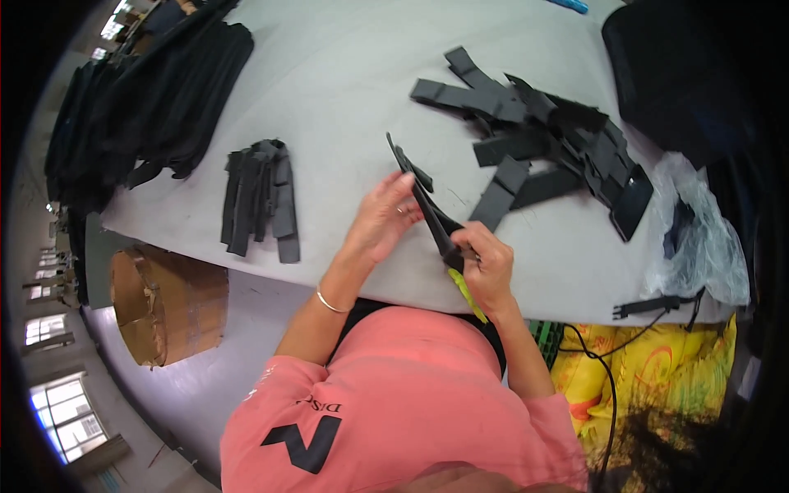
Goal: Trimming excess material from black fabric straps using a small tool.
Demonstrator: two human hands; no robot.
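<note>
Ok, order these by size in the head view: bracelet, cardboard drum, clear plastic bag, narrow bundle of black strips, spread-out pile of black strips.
Largest to smallest:
1. Spread-out pile of black strips
2. Cardboard drum and clear plastic bag: too alike to rank
3. Narrow bundle of black strips
4. Bracelet

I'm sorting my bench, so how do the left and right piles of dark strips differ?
The left pile is small and compact; the right pile is larger and sprawling. The left pile's strips lie roughly parallel; the right pile's point several ways. Both hold dark, flat strips on the pale table.
</note>
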